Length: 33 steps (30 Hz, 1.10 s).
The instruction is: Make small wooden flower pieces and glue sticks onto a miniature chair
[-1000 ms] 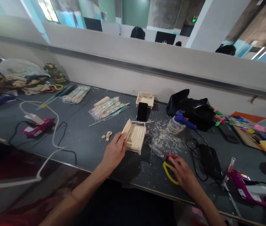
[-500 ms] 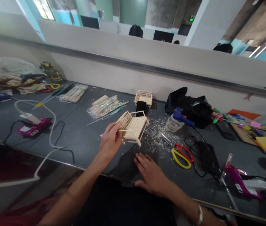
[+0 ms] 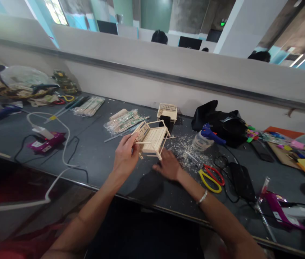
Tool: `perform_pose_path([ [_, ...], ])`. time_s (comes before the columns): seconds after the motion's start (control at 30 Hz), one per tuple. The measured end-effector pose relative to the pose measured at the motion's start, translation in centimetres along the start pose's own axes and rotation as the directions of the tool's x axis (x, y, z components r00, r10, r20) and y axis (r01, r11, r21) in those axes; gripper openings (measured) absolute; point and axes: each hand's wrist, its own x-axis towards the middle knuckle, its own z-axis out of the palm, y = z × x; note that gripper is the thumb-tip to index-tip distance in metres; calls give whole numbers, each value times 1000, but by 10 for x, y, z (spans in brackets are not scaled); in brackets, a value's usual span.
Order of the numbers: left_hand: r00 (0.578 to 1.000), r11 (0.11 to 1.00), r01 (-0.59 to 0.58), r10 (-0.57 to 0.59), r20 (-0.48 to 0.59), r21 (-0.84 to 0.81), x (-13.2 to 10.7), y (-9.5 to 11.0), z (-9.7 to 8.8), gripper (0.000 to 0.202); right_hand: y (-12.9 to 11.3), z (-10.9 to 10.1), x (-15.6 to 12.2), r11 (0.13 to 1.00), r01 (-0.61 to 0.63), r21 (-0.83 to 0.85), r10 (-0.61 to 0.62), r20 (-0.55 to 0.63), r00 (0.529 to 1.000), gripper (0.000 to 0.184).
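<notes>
My left hand (image 3: 127, 153) grips a miniature wooden bench (image 3: 154, 139) by its latticed backrest, holding it tilted above the dark tabletop. The bench has a slatted seat and thin legs. Low beside its front leg, my right hand (image 3: 170, 166) rests palm down on the table with the thumb spread; its fingertips are partly hidden by the bench. White crumbs (image 3: 186, 148) lie scattered right of that hand. Behind the bench, a black phone (image 3: 164, 122) leans against a second small wooden seat (image 3: 168, 111).
Scissors (image 3: 211, 178) with red and yellow handles lie to the right. Beyond them are a blue glue gun (image 3: 212, 133) on a clear plastic cup (image 3: 201, 142) and a black bag (image 3: 221, 124). Bagged wooden sticks (image 3: 125, 122) lie at the back. White cable (image 3: 63, 144) crosses the left side.
My right hand has slid forward, away from me, over the table to beside the bench. My left hand still holds the bench, now tipped slightly differently. The view has shifted a little.
</notes>
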Motion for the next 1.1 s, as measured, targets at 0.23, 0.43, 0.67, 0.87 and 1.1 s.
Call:
perform_pose_path([
  [0.23,1000,1000,-5,5,9,21,-4,-6,-8,32,7,7,-23,979,202,12,-201,-46,978,74],
  [0.43,996,997,-68,66,64,39,-17,2,2,35,30,-6,-35,978,-168,120,195,-277,941,44],
  [0.67,960,993,-105,89,265,47,-55,21,41,49,34,-34,-70,886,-203,418,391,-435,811,43],
  [0.87,972,984,-176,172,162,13,-72,28,7,58,15,-44,-95,738,-258,624,617,-467,634,52],
  [1.1,712,674,-523,682,168,-521,-79,106,19,78,-8,-18,-83,625,2,781,543,-436,718,54],
])
